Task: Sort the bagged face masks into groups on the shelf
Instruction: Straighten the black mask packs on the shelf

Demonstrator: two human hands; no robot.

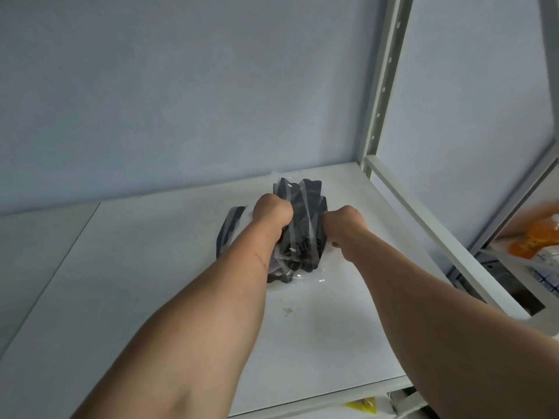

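A bunch of black face masks in clear plastic bags (302, 225) stands on the white shelf board (151, 267), towards its back right. My left hand (272, 214) grips the bunch from the left side. My right hand (343, 226) grips it from the right, fingers curled into the bags. One more bagged black mask (228, 228) sticks out to the left behind my left wrist. The lower end of the bunch rests on the board.
A pale blue wall stands close behind the shelf. A grey-white metal upright (384, 86) and side rail (423, 225) bound the shelf on the right. Orange packaged goods (535, 237) lie on a neighbouring shelf at the far right. Something yellow (363, 405) shows below the front edge.
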